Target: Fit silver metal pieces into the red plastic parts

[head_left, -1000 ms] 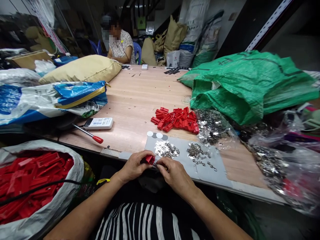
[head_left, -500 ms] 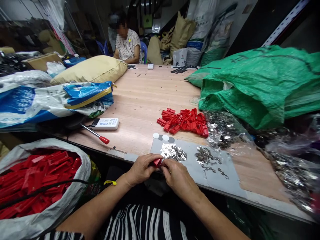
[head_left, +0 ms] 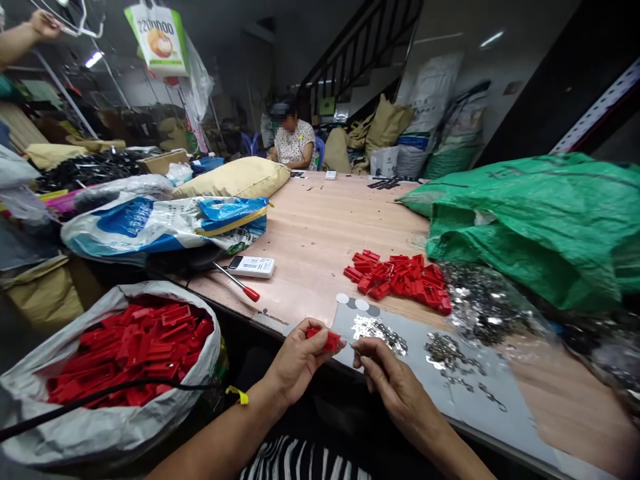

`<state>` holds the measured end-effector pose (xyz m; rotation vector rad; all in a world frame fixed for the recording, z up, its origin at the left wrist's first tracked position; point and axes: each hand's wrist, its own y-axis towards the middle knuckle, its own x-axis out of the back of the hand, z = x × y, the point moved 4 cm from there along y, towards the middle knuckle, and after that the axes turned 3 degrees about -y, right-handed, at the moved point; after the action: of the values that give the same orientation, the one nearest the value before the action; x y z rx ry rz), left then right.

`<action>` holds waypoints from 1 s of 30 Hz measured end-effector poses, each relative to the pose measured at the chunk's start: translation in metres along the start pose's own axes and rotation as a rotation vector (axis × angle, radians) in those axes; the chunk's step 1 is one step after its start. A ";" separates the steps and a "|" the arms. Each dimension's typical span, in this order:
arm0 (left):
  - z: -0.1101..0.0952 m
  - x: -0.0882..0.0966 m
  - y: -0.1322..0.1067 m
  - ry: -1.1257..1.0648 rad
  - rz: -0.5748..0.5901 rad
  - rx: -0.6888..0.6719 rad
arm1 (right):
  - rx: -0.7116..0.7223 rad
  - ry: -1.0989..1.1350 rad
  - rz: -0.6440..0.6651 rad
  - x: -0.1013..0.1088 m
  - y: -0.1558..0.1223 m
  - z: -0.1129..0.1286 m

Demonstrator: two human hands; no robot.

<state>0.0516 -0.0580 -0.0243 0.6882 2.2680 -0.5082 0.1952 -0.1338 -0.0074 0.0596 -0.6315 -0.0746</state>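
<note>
My left hand (head_left: 299, 360) holds a small red plastic piece (head_left: 331, 341) between thumb and fingers, just in front of the table edge. To its right, a short gap away, my right hand (head_left: 387, 370) is closed in a pinch. What sits in that pinch is too small to make out. Behind the hands, a grey mat (head_left: 415, 393) carries a pile of shiny flat metal pieces (head_left: 367, 328) and a pile of small metal hooks or clasps (head_left: 445, 352). Farther back lies a heap of red plastic pieces (head_left: 400, 279).
An open white sack (head_left: 200, 308) full of red pieces stands at left. A red-tipped lever (head_left: 250, 293) and a white device (head_left: 256, 267) lie near the table edge. At right are a green sack (head_left: 530, 213) and a clear bag of metal parts (head_left: 487, 303). Another person (head_left: 295, 143) sits across.
My hands have moved apart; the red piece stays in my left hand and shows more fully. The camera view has tilted up and turned left, bringing another person's hand into the upper left.
</note>
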 end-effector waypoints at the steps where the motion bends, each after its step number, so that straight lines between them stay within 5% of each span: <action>1: 0.001 -0.002 -0.002 -0.093 0.016 0.052 | 0.017 0.012 0.007 -0.002 0.001 0.005; 11: 0.019 0.001 -0.010 -0.355 -0.073 0.238 | 0.064 -0.118 0.056 -0.006 0.005 0.020; 20: 0.031 -0.009 -0.012 -0.382 -0.015 0.261 | 0.030 0.038 -0.131 -0.005 0.000 0.007; 24: 0.037 -0.006 -0.010 -0.376 -0.073 0.271 | -0.006 0.085 -0.110 -0.006 -0.003 0.003; 30: 0.048 -0.005 -0.014 -0.361 -0.146 0.301 | 0.042 -0.134 -0.146 -0.012 -0.010 -0.001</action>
<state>0.0703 -0.0963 -0.0511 0.5251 1.9263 -0.9762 0.1857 -0.1432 -0.0162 0.1418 -0.7617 -0.2075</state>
